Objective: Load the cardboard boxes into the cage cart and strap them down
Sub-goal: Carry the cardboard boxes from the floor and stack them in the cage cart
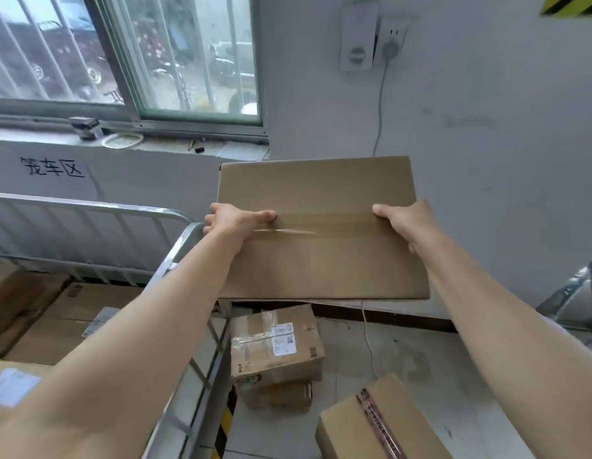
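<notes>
A taped brown cardboard box (pixel 321 260) is held up in front of me, just right of the cage cart's metal corner rail (pixel 175 256). My left hand (pixel 233 220) grips its left side, thumb lying on the top face. My right hand (pixel 405 221) grips its right side the same way. Inside the cage cart lie several cardboard boxes (pixel 76 313), one with a white label at the lower left. The held box is beside the cart, not over its inside.
On the floor right of the cart sit a labelled box (pixel 274 346) on a smaller one, and another taped box (pixel 374 425) at the bottom. A white cable (pixel 367 332) hangs down the wall. A second cart's frame (pixel 576 293) shows at the right edge.
</notes>
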A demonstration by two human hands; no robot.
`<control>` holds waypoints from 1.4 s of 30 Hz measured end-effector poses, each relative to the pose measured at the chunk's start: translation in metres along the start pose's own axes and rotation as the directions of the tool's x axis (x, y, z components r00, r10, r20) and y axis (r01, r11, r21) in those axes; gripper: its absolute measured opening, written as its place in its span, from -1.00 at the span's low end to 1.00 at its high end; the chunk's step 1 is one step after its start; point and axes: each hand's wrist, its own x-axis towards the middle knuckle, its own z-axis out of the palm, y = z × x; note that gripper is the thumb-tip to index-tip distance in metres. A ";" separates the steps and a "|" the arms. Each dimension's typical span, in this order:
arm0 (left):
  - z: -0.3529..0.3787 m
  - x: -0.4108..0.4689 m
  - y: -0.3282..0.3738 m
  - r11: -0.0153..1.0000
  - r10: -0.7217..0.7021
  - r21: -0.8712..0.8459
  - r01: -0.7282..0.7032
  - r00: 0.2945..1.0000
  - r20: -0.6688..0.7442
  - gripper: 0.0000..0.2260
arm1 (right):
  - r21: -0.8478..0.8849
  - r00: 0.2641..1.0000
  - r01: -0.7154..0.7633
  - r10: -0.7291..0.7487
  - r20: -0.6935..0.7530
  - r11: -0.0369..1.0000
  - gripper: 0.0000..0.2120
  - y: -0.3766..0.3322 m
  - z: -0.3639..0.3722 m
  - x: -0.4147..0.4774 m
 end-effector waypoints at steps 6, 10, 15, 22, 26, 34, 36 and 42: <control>-0.110 -0.023 0.018 0.994 0.069 -0.068 -0.085 0.974 -0.215 0.07 | 0.077 0.979 0.188 -0.193 0.068 0.979 -0.31 -0.087 0.022 -0.045; -0.188 -0.021 -0.009 0.987 0.042 -0.129 -0.091 0.939 -0.342 0.11 | 0.094 0.940 0.283 -0.295 0.172 0.955 -0.42 -0.136 0.075 -0.083; -0.283 -0.015 -0.071 0.976 -0.031 -0.204 -0.072 0.886 -0.463 0.14 | 0.122 0.875 0.365 -0.385 0.296 0.923 -0.38 -0.181 0.160 -0.146; -0.398 -0.005 -0.172 0.948 -0.160 -0.317 -0.029 0.816 -0.555 0.18 | 0.160 0.784 0.372 -0.402 0.474 0.914 -0.24 -0.216 0.286 -0.235; -0.441 -0.002 -0.218 0.943 -0.237 -0.332 0.032 0.765 -0.599 0.18 | 0.176 0.739 0.358 -0.393 0.547 0.917 -0.18 -0.222 0.349 -0.267; -0.467 0.009 -0.276 0.914 -0.369 -0.384 0.135 0.670 -0.644 0.10 | 0.099 0.651 0.398 -0.357 0.670 0.912 -0.18 -0.225 0.407 -0.306; -0.468 0.015 -0.287 0.911 -0.386 -0.380 0.159 0.650 -0.654 0.04 | 0.088 0.637 0.417 -0.359 0.682 0.905 -0.22 -0.224 0.420 -0.309; -0.479 0.046 -0.331 0.882 -0.427 -0.434 0.183 0.699 -0.574 0.17 | 0.025 0.662 0.414 -0.320 0.677 0.910 -0.29 -0.214 0.454 -0.322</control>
